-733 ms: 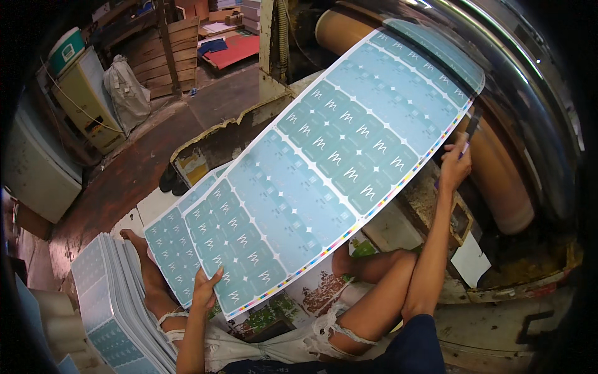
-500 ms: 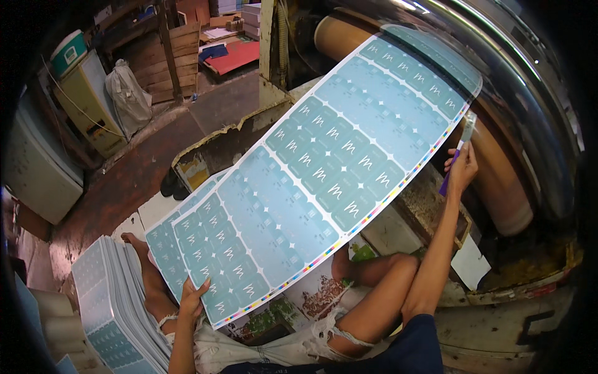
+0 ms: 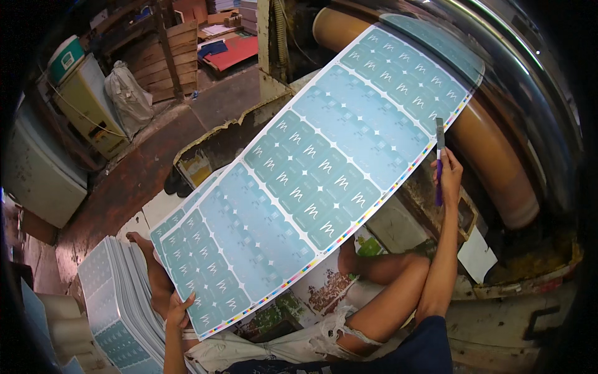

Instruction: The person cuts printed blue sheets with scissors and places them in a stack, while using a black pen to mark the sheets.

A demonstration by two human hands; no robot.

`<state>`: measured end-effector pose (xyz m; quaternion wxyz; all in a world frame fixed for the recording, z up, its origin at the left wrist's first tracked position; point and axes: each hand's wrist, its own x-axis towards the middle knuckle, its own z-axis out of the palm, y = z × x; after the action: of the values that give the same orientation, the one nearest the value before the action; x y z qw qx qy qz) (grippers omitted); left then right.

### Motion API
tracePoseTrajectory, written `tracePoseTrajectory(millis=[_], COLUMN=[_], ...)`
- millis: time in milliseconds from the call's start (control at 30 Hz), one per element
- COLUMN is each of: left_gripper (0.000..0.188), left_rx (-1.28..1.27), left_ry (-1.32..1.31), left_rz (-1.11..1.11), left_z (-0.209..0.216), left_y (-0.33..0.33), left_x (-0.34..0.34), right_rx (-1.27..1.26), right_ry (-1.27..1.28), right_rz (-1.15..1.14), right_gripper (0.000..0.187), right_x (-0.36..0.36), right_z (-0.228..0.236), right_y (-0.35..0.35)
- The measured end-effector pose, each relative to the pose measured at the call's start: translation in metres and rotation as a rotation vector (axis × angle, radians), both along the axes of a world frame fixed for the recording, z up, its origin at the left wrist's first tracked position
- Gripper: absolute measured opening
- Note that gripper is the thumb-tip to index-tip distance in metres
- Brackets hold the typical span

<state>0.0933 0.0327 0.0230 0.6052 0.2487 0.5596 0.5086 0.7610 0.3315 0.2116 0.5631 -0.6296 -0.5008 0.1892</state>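
A long blue-green printed sheet [image 3: 280, 224] with rows of white script marks and a colour strip along its edge slopes from the machine roller down toward my lap. My left hand [image 3: 179, 311] pinches its lower left edge, thumb on top. In my right hand [image 3: 451, 174] is a knife [image 3: 438, 156] with a purple handle and a flat grey blade. The blade points up and overlaps the sheet's right edge near the roller; whether it touches the paper I cannot tell. Another printed sheet shows partly under the long one at the left.
A tall stack of printed sheets [image 3: 115, 299] stands beside my left leg. Brown rollers [image 3: 498, 168] and a shiny metal cylinder [image 3: 529, 56] fill the right. A worn metal trough [image 3: 212, 143] lies beyond the sheet. A yellowish cabinet [image 3: 99, 112] stands far left.
The sheet has come further out of the roller and slid down toward the lower left, my left hand moving with it. My right hand has brought the knife left, over the sheet's edge.
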Motion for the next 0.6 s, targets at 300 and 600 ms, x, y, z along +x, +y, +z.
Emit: tracePoseTrajectory(millis=[300,600], left_gripper=[0.052,0.049], left_rx=[-0.009,-0.107], left_ry=[0.01,0.097], left_rz=[0.079,0.133], left_z=[0.008,0.003], left_y=[-0.067,-0.09], left_x=[-0.038,-0.075], right_rx=[-0.135,-0.374], right_ry=[-0.085,0.125], right_rz=[0.056,0.385], right_gripper=[0.039,0.028], right_x=[-0.046,-0.037], right_z=[-0.033,-0.072], right_y=[-0.052,-0.055])
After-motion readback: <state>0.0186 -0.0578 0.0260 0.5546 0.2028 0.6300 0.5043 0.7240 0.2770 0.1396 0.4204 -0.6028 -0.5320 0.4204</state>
